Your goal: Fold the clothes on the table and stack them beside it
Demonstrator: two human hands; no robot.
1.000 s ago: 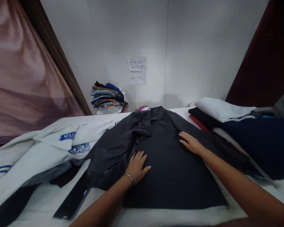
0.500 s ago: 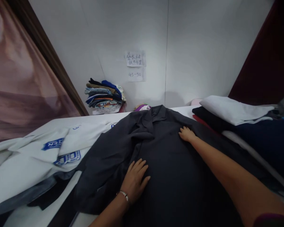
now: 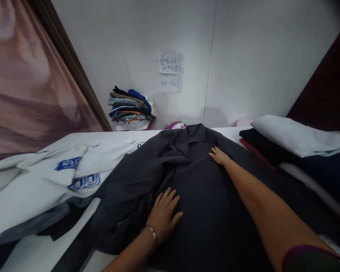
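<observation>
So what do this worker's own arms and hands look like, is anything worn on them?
Both hands are gloveless. The left hand has a thin, silvery bracelet at its wrist. The right hand shows nothing at the wrist; farther up that arm is a dark sleeve with a purple edge.

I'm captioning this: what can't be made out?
All in the head view:
- Dark jacket: hem mostly cut off by the bottom edge.
- White garment: left end cut off by the left edge.
- Purple item: lower part hidden by the jacket.
- Left hand: palm hidden by its back.
</observation>
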